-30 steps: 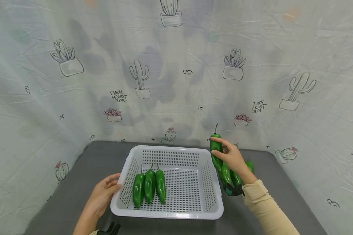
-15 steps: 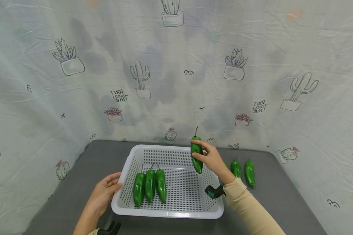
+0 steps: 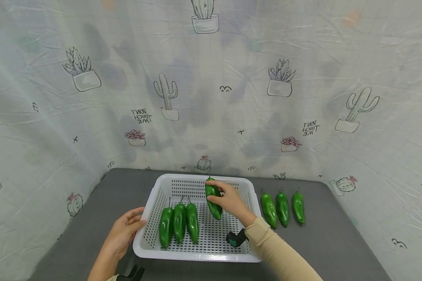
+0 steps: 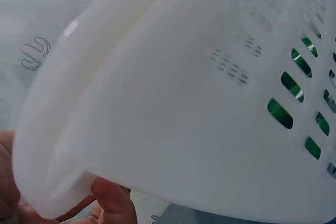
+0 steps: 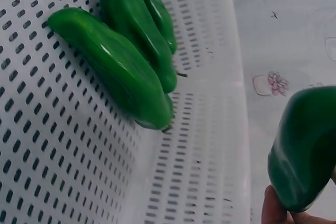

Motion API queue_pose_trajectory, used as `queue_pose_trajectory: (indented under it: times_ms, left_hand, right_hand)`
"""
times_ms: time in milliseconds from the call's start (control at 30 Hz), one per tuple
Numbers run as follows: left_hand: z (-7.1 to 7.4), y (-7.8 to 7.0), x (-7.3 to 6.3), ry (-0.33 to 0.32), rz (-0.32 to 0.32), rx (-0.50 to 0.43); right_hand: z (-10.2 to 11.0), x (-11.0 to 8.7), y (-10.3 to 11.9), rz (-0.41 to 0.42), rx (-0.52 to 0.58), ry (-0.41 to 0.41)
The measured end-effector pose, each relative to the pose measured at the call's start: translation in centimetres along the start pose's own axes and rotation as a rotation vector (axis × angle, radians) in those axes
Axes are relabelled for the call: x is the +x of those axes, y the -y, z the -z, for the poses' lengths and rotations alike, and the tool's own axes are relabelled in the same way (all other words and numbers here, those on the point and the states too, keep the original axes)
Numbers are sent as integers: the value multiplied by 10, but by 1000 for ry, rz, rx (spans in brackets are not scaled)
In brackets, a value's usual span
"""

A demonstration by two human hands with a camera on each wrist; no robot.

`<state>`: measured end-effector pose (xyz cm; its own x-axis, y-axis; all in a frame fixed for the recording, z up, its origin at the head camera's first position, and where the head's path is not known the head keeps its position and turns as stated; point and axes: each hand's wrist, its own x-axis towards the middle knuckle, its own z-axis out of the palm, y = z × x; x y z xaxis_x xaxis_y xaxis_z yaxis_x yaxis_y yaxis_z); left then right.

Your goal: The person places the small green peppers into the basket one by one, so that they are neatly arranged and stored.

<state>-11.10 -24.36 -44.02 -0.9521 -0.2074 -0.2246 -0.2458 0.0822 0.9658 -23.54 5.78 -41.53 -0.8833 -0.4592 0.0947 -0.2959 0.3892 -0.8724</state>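
My right hand [image 3: 228, 199] pinches a green chili pepper [image 3: 213, 201] by its upper part, thumb on one side and fingers on the other. The pepper hangs stem up, tilted, over the white plastic basket [image 3: 197, 256]. It also shows large in the right wrist view, where the held pepper [image 5: 304, 145] is cut off by the frame edge. Inside the basket, three green peppers [image 3: 179, 223] lie side by side at the left. My left hand [image 3: 121, 232] holds the basket's left rim; in the left wrist view fingers [image 4: 113, 200] curl under the rim.
Three more green peppers [image 3: 282, 209] lie in a row on the grey table [image 3: 323, 242], right of the basket. A pale curtain [image 3: 211, 97] printed with cacti hangs behind and at both sides. A black strap device [image 3: 235, 238] sits by my right wrist.
My right hand has carried the pepper leftward from above the table's right side, past the basket's right rim, and lower over the basket. The left hand stays on the rim.
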Motion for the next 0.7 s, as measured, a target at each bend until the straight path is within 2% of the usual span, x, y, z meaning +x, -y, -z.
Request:
queue_pose_trajectory:
  times_ms: [267, 567, 700]
  left_hand:
    - [0, 0, 1, 0, 10, -1]
    - [1, 1, 2, 1, 16, 7]
    - [1, 1, 1, 1, 14, 10]
  right_hand:
    - [-15, 6, -2, -47, -49, 68]
    - [-30, 8, -7, -104, -213, 169]
    - [-34, 9, -8, -102, -261, 207]
